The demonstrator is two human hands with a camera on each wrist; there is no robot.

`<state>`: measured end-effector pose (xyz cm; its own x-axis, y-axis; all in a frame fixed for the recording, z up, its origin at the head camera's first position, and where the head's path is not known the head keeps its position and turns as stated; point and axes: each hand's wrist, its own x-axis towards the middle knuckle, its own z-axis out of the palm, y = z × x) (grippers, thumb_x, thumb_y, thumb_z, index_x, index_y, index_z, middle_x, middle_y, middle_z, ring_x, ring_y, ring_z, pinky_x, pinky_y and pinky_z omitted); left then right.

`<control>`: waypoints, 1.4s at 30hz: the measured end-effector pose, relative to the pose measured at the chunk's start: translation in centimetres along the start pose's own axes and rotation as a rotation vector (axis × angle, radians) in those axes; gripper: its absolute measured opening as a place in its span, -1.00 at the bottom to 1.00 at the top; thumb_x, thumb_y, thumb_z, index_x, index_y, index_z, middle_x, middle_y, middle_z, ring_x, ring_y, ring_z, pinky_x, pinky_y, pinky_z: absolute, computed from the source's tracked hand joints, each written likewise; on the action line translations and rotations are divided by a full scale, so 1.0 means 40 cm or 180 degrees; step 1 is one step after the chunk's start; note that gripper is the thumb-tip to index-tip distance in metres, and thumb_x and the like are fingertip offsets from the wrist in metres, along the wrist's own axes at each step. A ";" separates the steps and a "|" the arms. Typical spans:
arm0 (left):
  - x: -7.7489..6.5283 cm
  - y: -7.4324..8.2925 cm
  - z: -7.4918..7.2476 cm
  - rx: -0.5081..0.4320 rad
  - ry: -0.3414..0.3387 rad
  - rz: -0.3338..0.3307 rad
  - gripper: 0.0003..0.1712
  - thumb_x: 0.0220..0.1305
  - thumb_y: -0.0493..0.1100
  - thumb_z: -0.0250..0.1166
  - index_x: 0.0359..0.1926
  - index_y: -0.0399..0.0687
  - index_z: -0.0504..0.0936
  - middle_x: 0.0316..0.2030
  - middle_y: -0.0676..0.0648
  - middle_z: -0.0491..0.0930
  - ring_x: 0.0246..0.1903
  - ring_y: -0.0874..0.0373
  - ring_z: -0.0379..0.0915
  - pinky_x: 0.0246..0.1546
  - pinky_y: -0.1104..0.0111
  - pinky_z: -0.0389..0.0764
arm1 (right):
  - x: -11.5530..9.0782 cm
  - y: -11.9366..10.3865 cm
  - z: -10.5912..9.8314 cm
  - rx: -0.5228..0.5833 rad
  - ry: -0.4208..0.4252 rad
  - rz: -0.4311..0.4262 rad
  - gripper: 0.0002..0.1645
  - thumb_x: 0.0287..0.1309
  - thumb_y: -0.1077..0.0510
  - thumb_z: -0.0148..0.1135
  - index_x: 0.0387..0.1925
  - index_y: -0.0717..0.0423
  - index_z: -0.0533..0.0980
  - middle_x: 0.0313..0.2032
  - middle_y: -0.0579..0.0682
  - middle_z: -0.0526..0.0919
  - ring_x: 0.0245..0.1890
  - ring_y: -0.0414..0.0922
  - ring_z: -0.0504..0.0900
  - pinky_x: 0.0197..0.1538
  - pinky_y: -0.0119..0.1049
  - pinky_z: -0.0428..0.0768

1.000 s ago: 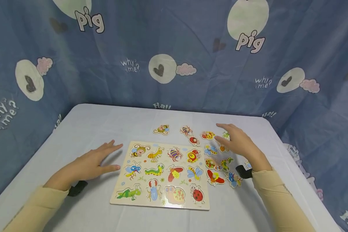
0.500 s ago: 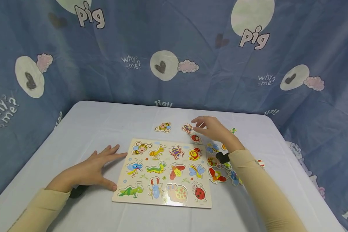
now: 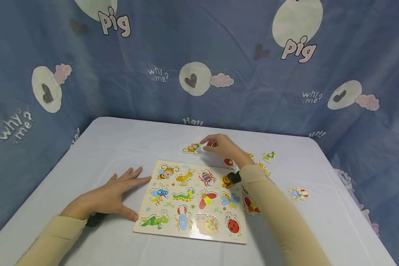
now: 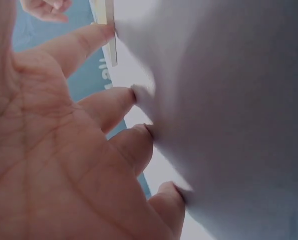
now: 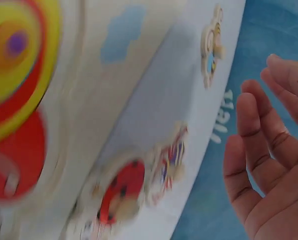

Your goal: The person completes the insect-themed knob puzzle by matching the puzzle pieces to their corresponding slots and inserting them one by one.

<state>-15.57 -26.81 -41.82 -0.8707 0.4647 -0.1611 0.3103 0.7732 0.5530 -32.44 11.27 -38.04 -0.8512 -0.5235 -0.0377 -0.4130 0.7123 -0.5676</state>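
A wooden puzzle board point(image 3: 169, 211) with printed insects lies flat on the table. My left hand point(image 3: 108, 195) has its fingers spread at the board's left side; in the left wrist view, one fingertip meets the board's edge point(image 4: 111, 47) and other fingertips rest on the cloth. Past the board's back edge, my right hand point(image 3: 224, 147) hovers with loosely bent fingers, holding nothing. Just left of its fingertips lies a bee puzzle piece point(image 3: 191, 149) with a small knob. The right wrist view shows a ladybug piece point(image 5: 123, 189) and a spider piece point(image 5: 167, 167) below the hand.
Several insect pieces lie right of the board, partly hidden by the right forearm. Among them are a red-winged piece point(image 3: 251, 205), a green piece point(image 3: 269, 156) and a beetle piece point(image 3: 298, 193). A blue printed curtain point(image 3: 239, 107) hangs behind the white table point(image 3: 126, 136).
My right hand has moved left from above the right-hand pieces, past the spider piece, to beside the bee piece. My left hand has moved closer and now touches the board's left edge.
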 end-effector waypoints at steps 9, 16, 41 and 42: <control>-0.002 0.002 0.001 0.0015 0.0027 -0.0017 0.41 -0.28 0.36 0.75 0.64 0.20 0.34 0.72 -0.35 -0.06 0.67 -0.54 -0.32 0.47 -0.64 -0.29 | 0.074 -0.022 0.063 -0.0110 -0.0001 -0.0030 -0.65 0.51 0.12 0.31 0.23 0.02 0.71 -0.10 0.10 0.78 -0.19 -0.09 0.65 -0.14 -0.33 0.59; -0.005 0.004 0.002 0.0073 0.0039 -0.0018 0.41 -0.28 0.38 0.75 0.64 0.21 0.34 0.72 -0.33 -0.05 0.67 -0.53 -0.30 0.48 -0.64 -0.26 | 0.094 -0.019 0.088 -0.0286 0.0117 0.0016 -0.71 0.49 0.14 0.34 0.15 0.01 0.76 -0.11 0.06 0.82 -0.23 -0.14 0.62 -0.15 -0.34 0.57; -0.006 0.000 0.003 0.0064 0.0061 0.0010 0.41 -0.28 0.40 0.74 0.64 0.21 0.34 0.72 -0.32 -0.05 0.68 -0.51 -0.30 0.48 -0.63 -0.27 | 0.091 -0.034 0.096 -0.0436 0.0073 0.0180 -0.82 0.53 0.14 0.30 -0.07 0.20 0.66 -0.17 0.07 0.73 -0.29 -0.17 0.52 -0.16 -0.34 0.54; -0.005 0.000 0.004 0.0054 0.0057 0.0002 0.41 -0.28 0.40 0.74 0.64 0.21 0.34 0.72 -0.32 -0.05 0.68 -0.51 -0.31 0.48 -0.63 -0.27 | 0.090 -0.032 0.096 -0.0420 0.0058 0.0197 -0.80 0.52 0.12 0.31 -0.07 0.21 0.66 -0.18 0.07 0.73 -0.31 -0.17 0.51 -0.19 -0.35 0.52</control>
<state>-15.33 -26.84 -41.93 -0.8771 0.4576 -0.1460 0.3173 0.7802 0.5391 -33.73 6.66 -40.61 -0.8816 -0.4689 -0.0537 -0.3975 0.7989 -0.4515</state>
